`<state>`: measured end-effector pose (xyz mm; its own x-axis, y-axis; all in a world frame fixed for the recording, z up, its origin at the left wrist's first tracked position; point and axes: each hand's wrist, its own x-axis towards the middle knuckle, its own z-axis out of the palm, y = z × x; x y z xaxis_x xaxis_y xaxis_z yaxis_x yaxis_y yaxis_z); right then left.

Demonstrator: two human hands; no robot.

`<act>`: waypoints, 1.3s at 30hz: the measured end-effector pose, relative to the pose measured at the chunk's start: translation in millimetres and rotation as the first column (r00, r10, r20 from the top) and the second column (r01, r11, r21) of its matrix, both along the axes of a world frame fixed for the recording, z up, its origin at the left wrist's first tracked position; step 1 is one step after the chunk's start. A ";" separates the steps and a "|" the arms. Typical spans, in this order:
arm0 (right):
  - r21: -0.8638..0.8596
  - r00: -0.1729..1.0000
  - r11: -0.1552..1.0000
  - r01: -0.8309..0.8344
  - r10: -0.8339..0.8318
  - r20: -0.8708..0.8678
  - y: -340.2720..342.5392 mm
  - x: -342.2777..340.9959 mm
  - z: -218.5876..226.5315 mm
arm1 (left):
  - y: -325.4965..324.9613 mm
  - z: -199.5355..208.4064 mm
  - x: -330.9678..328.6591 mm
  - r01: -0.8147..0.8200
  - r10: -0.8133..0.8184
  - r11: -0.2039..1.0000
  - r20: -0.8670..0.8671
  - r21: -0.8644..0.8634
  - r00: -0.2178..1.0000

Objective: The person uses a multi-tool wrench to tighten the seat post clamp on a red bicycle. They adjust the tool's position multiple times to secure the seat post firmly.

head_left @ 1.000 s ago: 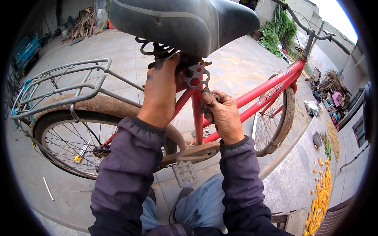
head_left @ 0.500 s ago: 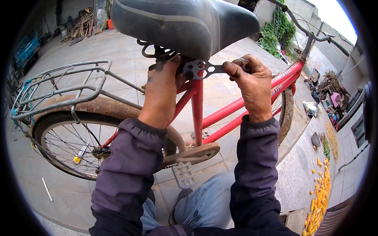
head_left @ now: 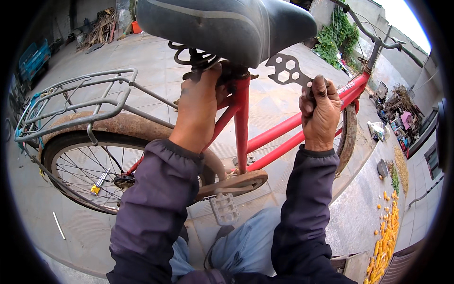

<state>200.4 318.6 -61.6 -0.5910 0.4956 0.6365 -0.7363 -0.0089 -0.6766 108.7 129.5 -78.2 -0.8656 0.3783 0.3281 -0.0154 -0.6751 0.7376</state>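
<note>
My right hand (head_left: 321,111) pinches the handle end of a flat grey bone-shaped multi-hole wrench (head_left: 294,75). The wrench's head, pierced with hexagonal holes, points up and left, apart from the bicycle. Under the black saddle (head_left: 203,23), my left hand (head_left: 198,102) is closed around the dark saddle clamp (head_left: 231,75), beside the coil springs (head_left: 189,57). Some of its fingertips are hidden behind the clamp. Just below, the red seat tube (head_left: 241,123) of the bicycle frame runs down to the chain guard (head_left: 246,182).
A grey rear rack (head_left: 106,116) sits over the rusty rear mudguard (head_left: 94,128) at left. The handlebar (head_left: 362,28) is at upper right. Corn cobs (head_left: 385,236) lie on the ground at lower right. A white stick (head_left: 59,226) and a yellow-ended item (head_left: 98,184) lie at left.
The wrench has come away from the clamp and moved right with my right hand, its head now tilted upward. My left hand stays under the saddle.
</note>
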 end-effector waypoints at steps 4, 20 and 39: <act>-0.202 0.995 0.979 -0.008 0.028 0.095 -13.1 -3.6 -29.7 | 0.9 -1.8 -2.7 -0.018 0.018 0.999 -0.023 -0.029 1.000; -0.336 0.983 0.941 0.039 0.025 0.183 -83.1 -14.1 -84.3 | -1.1 3.4 4.3 0.073 -0.072 0.997 -0.031 0.031 0.997; 0.513 0.917 0.827 0.229 -0.360 0.171 -37.7 -0.2 16.9 | 1.1 -0.5 0.3 -0.005 0.005 1.000 -0.019 -0.021 1.000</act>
